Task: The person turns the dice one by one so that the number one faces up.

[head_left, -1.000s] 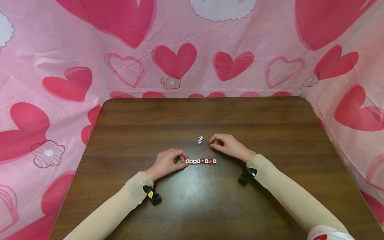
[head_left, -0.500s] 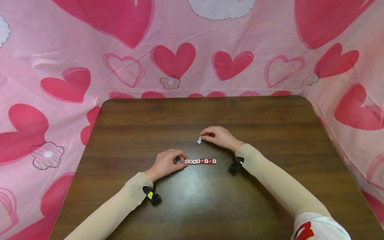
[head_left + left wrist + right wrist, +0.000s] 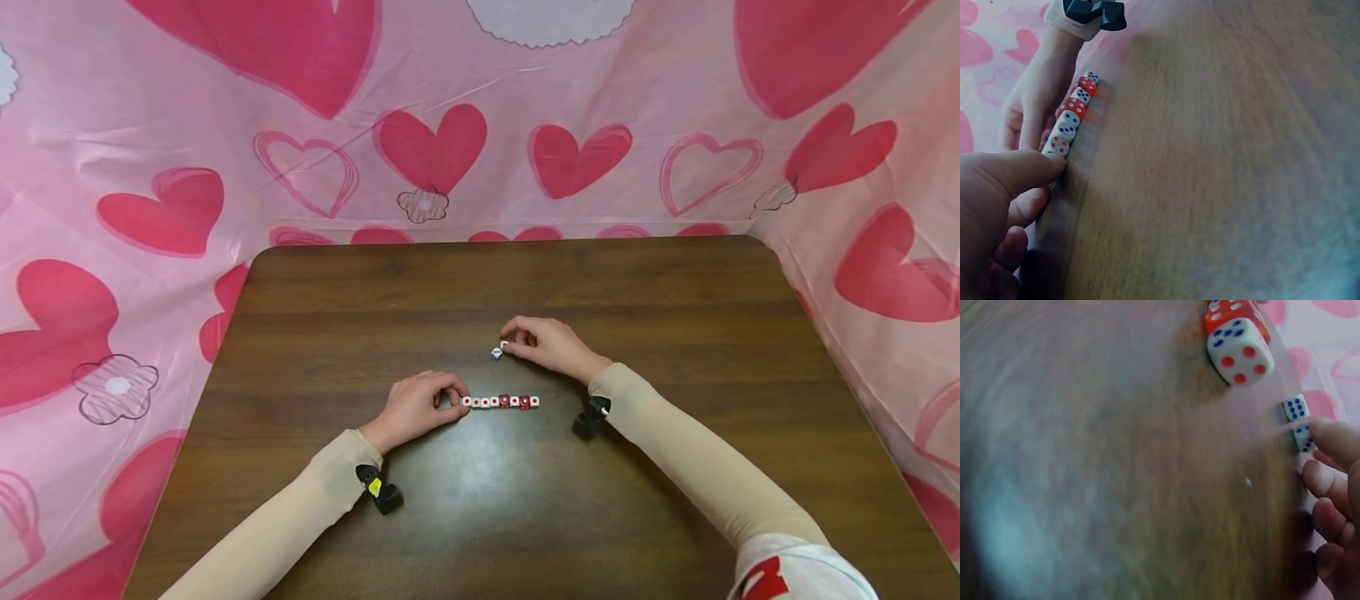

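A straight row of several small dice (image 3: 494, 402), white with red ones among them, lies on the table. My left hand (image 3: 416, 407) is at the row's left end, its thumb and index finger pinching the end die; in the left wrist view the thumb (image 3: 1035, 169) partly covers that die. Farther back are two white dice, touching or nearly so. My right hand (image 3: 551, 343) pinches the right one (image 3: 1302, 437) between thumb and index finger, which partly hide it. The other white die (image 3: 497, 353) sits just left of those fingertips.
The dark wooden table (image 3: 637, 517) has rounded far corners. A pink cloth with hearts (image 3: 577, 158) hangs behind it and at both sides. Each wrist wears a small black camera, such as the left one (image 3: 386, 496).
My right hand has moved left to the pair of white dice and now has its fingers on the right one. My left hand stays at the row's end.
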Demonstrator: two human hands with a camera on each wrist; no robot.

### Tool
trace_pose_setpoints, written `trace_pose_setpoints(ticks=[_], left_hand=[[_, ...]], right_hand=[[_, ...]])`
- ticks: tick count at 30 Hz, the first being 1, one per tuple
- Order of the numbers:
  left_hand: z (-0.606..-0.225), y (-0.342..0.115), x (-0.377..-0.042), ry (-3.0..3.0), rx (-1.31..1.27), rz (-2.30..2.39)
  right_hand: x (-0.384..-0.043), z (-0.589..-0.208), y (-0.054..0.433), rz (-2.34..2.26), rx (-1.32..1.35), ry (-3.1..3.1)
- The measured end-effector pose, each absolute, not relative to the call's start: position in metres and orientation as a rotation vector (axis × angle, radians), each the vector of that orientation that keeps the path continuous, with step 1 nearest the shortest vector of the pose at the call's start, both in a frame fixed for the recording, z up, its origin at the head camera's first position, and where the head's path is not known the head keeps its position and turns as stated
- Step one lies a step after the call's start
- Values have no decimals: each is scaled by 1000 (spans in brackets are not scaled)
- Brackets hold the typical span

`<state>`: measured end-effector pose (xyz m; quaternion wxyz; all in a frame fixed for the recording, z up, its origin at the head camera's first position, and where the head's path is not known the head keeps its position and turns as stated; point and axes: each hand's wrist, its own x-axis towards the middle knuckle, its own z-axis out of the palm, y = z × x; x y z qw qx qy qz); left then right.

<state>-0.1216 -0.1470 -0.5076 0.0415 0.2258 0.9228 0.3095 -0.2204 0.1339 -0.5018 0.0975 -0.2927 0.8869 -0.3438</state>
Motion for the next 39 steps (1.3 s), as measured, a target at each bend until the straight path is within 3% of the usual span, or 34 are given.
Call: trace_pose_setpoints(ticks=[17, 39], left_hand=[[-508, -147, -121, 2812, 683, 946], [-508, -146, -121, 2820, 675, 947]], right_hand=[[-220, -509, 136, -940, -974, 2658], [-219, -509, 136, -930, -903, 2635]])
